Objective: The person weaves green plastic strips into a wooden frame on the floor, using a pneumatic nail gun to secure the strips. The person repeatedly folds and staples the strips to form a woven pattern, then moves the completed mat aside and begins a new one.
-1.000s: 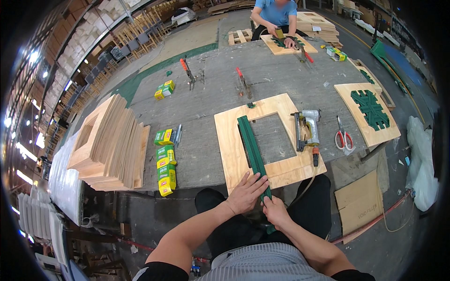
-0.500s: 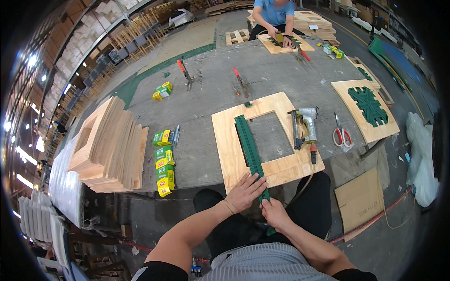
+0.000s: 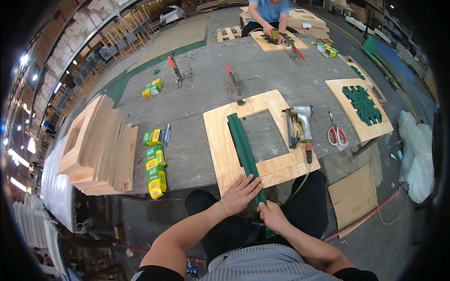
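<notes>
A plywood frame (image 3: 217,140) with a square opening lies at the table's near edge. Along the left side of the opening runs a dark green webbing strap (image 3: 243,146), crossing the near rail toward my lap. My left hand (image 3: 238,193) lies flat on the strap over the near rail, fingers stretched out. Just beyond the frame's edge my right hand (image 3: 272,216) is closed round the strap, and a loose green tail hangs below it. A pneumatic staple gun (image 3: 300,126) rests on the frame's right side, its hose running down past my knee.
Stacked plywood frames (image 3: 98,150) and yellow-green staple boxes (image 3: 154,161) stand at the left. Red-handled scissors (image 3: 336,136) and a strap-webbed panel (image 3: 358,110) lie at the right. Red-handled pliers (image 3: 176,71) are farther back. Across the table, a co-worker (image 3: 268,16) handles another frame.
The whole view has shifted slightly, so things sit a little farther left. Both hands keep nearly the same hold and place on the strap.
</notes>
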The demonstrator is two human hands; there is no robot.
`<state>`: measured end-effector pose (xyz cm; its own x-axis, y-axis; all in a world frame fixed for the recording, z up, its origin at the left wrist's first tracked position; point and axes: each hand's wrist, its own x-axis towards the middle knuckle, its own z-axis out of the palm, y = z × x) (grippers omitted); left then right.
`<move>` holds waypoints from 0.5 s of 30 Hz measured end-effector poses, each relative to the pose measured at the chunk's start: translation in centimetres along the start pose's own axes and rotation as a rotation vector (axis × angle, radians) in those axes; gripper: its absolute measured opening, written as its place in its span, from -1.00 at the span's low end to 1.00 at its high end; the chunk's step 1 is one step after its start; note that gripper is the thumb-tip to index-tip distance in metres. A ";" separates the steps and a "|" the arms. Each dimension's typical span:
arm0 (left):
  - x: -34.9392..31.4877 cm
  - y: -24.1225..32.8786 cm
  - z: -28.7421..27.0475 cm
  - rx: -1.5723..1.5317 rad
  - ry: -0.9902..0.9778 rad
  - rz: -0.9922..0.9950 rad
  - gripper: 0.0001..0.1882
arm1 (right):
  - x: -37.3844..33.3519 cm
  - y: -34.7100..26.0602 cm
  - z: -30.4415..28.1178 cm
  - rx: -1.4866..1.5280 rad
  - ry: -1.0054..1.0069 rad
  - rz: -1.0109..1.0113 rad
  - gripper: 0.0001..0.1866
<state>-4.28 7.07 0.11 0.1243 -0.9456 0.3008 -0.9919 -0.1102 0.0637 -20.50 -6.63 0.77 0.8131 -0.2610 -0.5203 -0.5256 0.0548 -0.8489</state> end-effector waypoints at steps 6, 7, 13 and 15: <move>0.1 -0.3 -0.3 -0.071 0.018 0.001 -0.22 | 2.0 2.0 -0.4 -0.315 0.014 -0.058 -0.61; 0.2 -0.3 -0.3 -0.095 0.024 -0.005 -0.22 | 2.4 2.3 -0.4 -0.343 0.011 -0.064 -0.61; -0.2 -0.4 -0.5 -0.207 -0.015 -0.100 -0.25 | 5.8 1.4 -0.4 -0.559 -0.028 -0.012 -0.62; -0.2 0.4 -1.0 -0.365 0.031 -0.014 -0.27 | 7.2 3.9 -1.5 -0.595 -0.099 -0.163 -0.63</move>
<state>-4.73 7.52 0.99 0.1443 -0.9344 0.3256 -0.9156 -0.0013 0.4020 -17.09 -9.70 -6.13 0.8989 -0.1287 -0.4189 -0.4191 -0.5319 -0.7359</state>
